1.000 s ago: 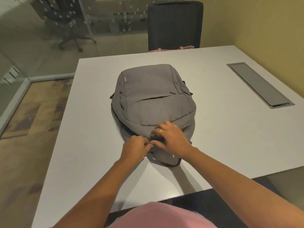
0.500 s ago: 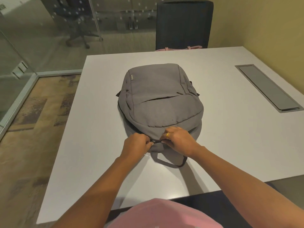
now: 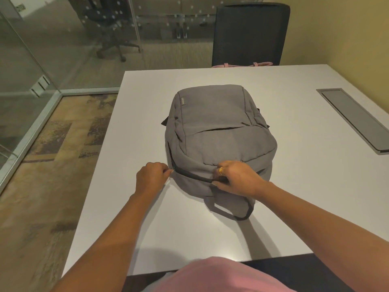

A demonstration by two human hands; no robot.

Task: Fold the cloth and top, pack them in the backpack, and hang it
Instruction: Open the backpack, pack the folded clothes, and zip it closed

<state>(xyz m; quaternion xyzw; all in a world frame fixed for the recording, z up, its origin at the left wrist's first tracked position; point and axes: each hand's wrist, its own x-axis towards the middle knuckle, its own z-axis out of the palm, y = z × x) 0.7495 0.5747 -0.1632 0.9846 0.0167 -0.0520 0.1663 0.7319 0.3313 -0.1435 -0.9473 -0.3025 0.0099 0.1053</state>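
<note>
Pinching the zipper at the near-left corner of the backpack, the left hand had drawn away from the right hand, which it touched half a second earlier; the right hand was clenched on the near seam. The gray backpack lay flat on the table, carry loop toward the person, with a dark chair beyond and a gray panel inset at right.
</note>
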